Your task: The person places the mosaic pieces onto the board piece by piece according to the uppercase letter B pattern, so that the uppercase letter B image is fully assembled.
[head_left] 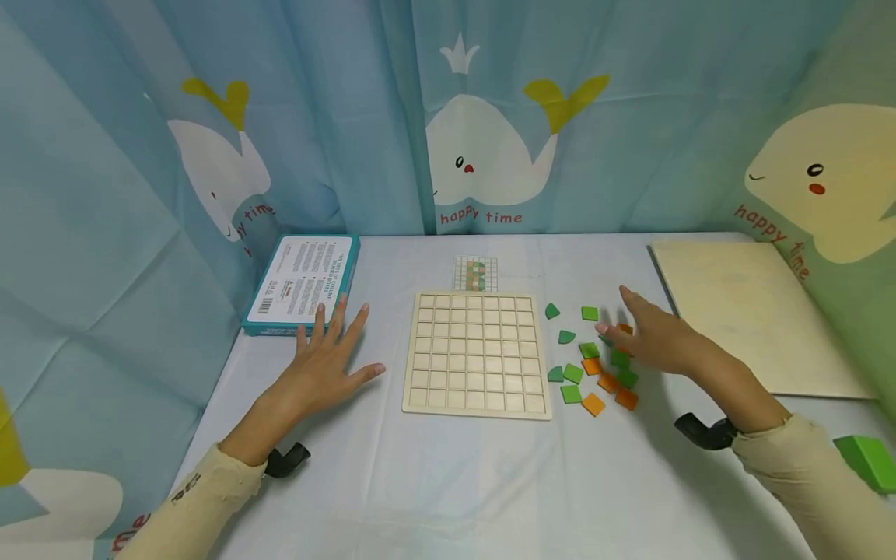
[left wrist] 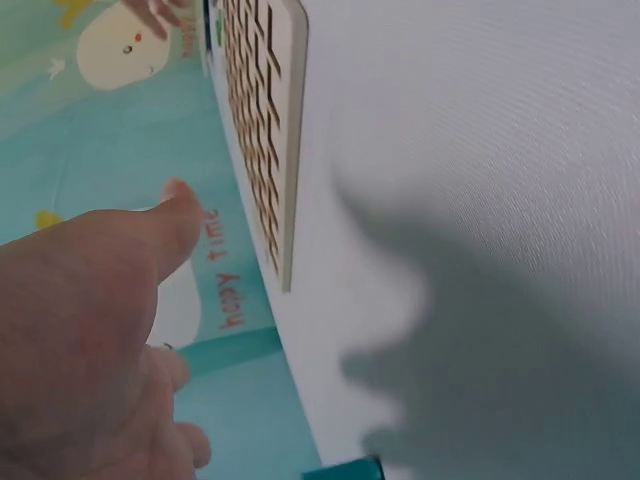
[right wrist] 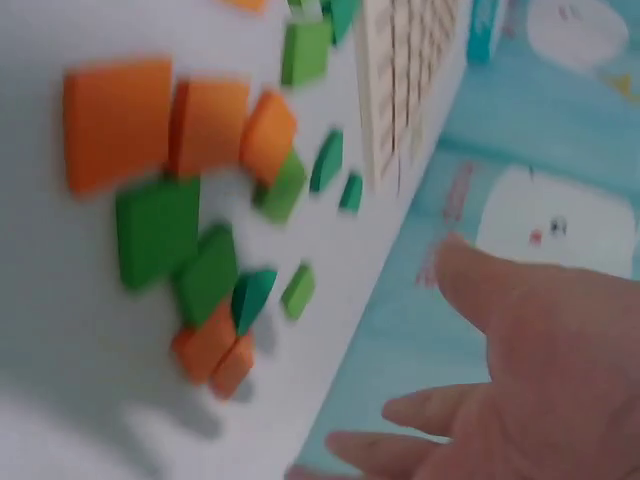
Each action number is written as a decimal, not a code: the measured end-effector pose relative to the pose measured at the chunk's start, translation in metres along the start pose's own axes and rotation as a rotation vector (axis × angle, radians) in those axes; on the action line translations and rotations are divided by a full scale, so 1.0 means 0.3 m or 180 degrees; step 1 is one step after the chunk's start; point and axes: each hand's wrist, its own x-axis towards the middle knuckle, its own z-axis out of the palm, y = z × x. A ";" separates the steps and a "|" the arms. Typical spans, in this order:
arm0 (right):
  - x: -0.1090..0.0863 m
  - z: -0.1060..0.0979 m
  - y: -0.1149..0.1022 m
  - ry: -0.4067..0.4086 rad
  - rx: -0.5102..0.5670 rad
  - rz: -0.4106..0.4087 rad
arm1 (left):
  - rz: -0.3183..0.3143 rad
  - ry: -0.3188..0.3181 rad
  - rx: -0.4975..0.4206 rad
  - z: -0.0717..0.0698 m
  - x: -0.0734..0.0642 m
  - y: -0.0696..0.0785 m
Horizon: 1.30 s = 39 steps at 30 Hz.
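Note:
A pale wooden grid board (head_left: 477, 355) with rows of square recesses lies mid-table. Behind it is a small card (head_left: 476, 274) printed with a grid and a coloured pattern. To the board's right are scattered several green squares (head_left: 572, 393), orange squares (head_left: 593, 404) and dark green quarter-round pieces (head_left: 566, 337). My left hand (head_left: 323, 373), fingers spread and holding nothing, hovers left of the board, its shadow on the cloth in the left wrist view. My right hand (head_left: 654, 333) is over the far right pieces with fingers extended; in the right wrist view nothing is in its grasp.
A teal-edged box (head_left: 304, 284) lies at the back left, near the left fingertips. On the right is a large flat cream panel (head_left: 763, 319), and a green block (head_left: 868, 463) sits at the right edge. Whale-print curtains (head_left: 378, 117) hang behind the table.

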 end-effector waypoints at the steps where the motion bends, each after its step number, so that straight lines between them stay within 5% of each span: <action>1: 0.010 -0.012 0.019 0.0022 0.0048 -0.0048 | 0.0050 -0.0023 -0.0057 0.001 0.001 0.003; 8: 0.039 -0.023 0.127 0.0207 0.0165 -0.0294 | 0.0347 -0.0192 -0.0297 0.030 0.013 0.038; 16: 0.060 0.029 0.172 0.0285 0.0502 -0.0387 | 0.0477 -0.0461 -0.0401 0.087 0.043 0.083; 29: 0.093 0.059 0.194 0.0371 0.0567 -0.0303 | 0.0445 -0.0630 -0.0290 0.115 0.062 0.094; 39: 0.116 0.045 0.221 0.0167 0.0700 -0.0315 | 0.0420 -0.0590 -0.0234 0.120 0.065 0.097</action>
